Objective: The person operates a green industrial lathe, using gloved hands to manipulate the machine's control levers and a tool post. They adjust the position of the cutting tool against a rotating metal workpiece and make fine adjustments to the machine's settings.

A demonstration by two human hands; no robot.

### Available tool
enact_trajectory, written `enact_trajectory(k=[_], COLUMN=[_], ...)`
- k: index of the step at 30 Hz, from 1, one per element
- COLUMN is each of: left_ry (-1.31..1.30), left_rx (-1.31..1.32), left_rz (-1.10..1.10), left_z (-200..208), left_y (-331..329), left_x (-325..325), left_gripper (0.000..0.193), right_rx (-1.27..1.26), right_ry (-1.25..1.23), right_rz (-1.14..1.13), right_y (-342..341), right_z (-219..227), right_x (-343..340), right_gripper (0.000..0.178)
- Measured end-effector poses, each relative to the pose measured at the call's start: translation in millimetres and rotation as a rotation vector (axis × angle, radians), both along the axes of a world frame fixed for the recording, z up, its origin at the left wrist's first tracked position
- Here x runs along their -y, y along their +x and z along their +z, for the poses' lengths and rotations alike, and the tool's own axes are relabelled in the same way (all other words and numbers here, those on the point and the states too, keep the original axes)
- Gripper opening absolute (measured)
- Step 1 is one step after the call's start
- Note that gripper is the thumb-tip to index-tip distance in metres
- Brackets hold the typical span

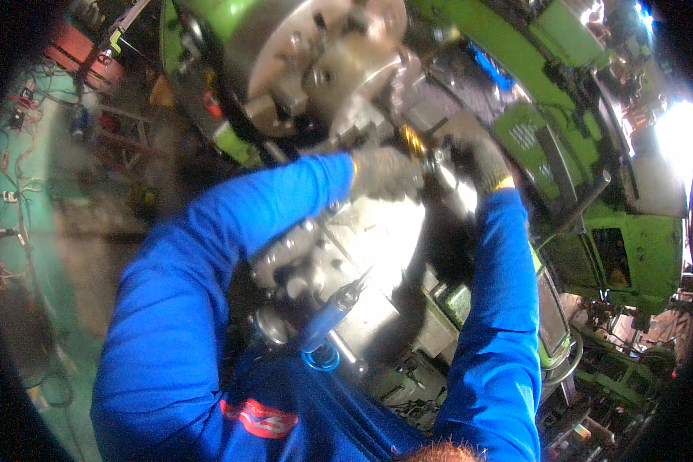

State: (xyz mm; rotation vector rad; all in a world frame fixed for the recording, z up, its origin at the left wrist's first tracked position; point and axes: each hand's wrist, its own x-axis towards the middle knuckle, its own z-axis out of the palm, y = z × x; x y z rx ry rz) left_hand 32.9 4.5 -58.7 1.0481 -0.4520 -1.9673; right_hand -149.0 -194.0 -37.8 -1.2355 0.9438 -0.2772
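Note:
My left hand (pixel 387 171), in a grey work glove, reaches in from the left below a lathe chuck (pixel 285 73). Its fingers are blurred, so their grip does not show. A gold-coloured, ridged piece (pixel 413 140) lies just beyond its fingertips. Between my hands is a shiny metal fitting (pixel 442 162). My gloved right hand (pixel 481 163) curls beside that fitting on the right; its fingertips are in shadow, and what they close on cannot be made out. A round metal workpiece (pixel 354 77) sits in the chuck and looks smeared.
A blue air gun (pixel 329 314) with a coiled blue hose (pixel 320 356) lies near my body. Bright metal machine surfaces (pixel 377 231) stand below my hands. The green lathe body (pixel 531 146) with a lever (pixel 581 204) rises on the right. Cables run along a green surface (pixel 35 231) at left.

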Motion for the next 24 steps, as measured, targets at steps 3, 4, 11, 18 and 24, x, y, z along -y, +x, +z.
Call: enact_trajectory(k=[3, 4, 11, 18, 24], left_ry=[-0.134, -0.106, -0.195, -0.049, 0.024], left_rx=[0.184, 0.231, 0.874, 0.276, 0.838], left_rz=[-0.049, -0.045, -0.177, -0.085, -0.286], left_z=[-2, -2, 45, -26, 29], left_y=[4, 6, -3, 14, -9], left_x=[-2, -1, -4, 9, 13], left_gripper=[0.034, 0.032, 0.031, 0.040, 0.040], right_rx=[-0.065, -0.096, -0.260, 0.031, 0.066], right_ry=[-0.311, -0.428, -0.359, -0.120, -0.829], right_rz=[0.198, 0.263, 0.237, 0.118, 0.462], right_y=[8, 8, 27, 25, -1], right_z=[-15, -17, 67, 39, -23], right_x=[8, 12, -51, -34, 13], right_gripper=[0.020, 0.020, 0.023, 0.027, 0.024])
